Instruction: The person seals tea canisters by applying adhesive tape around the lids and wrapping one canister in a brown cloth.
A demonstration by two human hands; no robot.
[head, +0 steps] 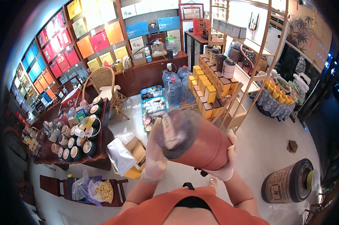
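Note:
Both hands hold up a large reddish-brown cylindrical canister [206, 140], tilted in front of my chest. Its dark round end, with a pale strip bearing writing, points up to the left and is somewhat blurred. My left hand [154, 157] is against that dark end. My right hand [228, 161] grips the other end, fingers curled round its rim and side. Both hands seem to wear thin pale gloves. Below and left of the canister stands an open cardboard box [138, 150] with a silvery-white bag [121, 154] on it.
A wooden table [42, 157] with many jars is at left, above a bench [118, 194] holding bags. Blue crates [153, 98] and water bottles [173, 91] stand ahead. A wooden shelf stand [227, 107] bears yellow boxes. A large drum [285, 182] and a brown rock [292, 146] are at right.

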